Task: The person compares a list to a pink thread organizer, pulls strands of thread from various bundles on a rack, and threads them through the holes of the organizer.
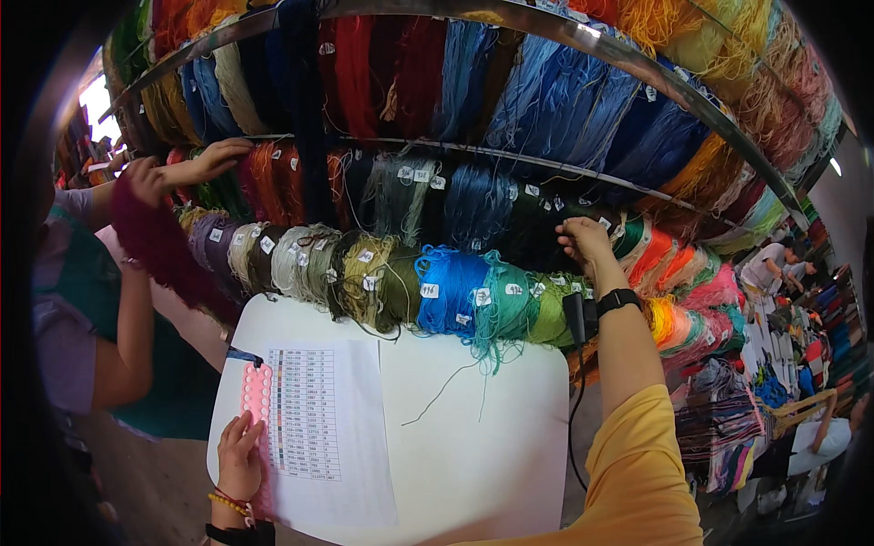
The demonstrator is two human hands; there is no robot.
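Observation:
On a white board point(455, 428) in front of me lies a printed sheet point(360, 428) with a table of rows. A pink strip with a row of holes point(258, 391) lies along the sheet's left side. My left hand point(238, 455) rests on this strip, fingers stretched along it. My right hand point(585, 244) reaches to the rack, its fingers curled together by dark green thread skeins point(523, 223) with white tags. Whatever is between those fingers is hidden. Below are a blue skein point(452, 282), a teal skein point(510, 305) and a light green skein point(553, 314).
At the left a co-worker holds a burgundy skein point(168, 246); that person's other hand point(223, 159) touches the rack. A curved metal rail point(628, 55) crosses above. A black cable point(575, 409) hangs by my right forearm. Other people sit far right.

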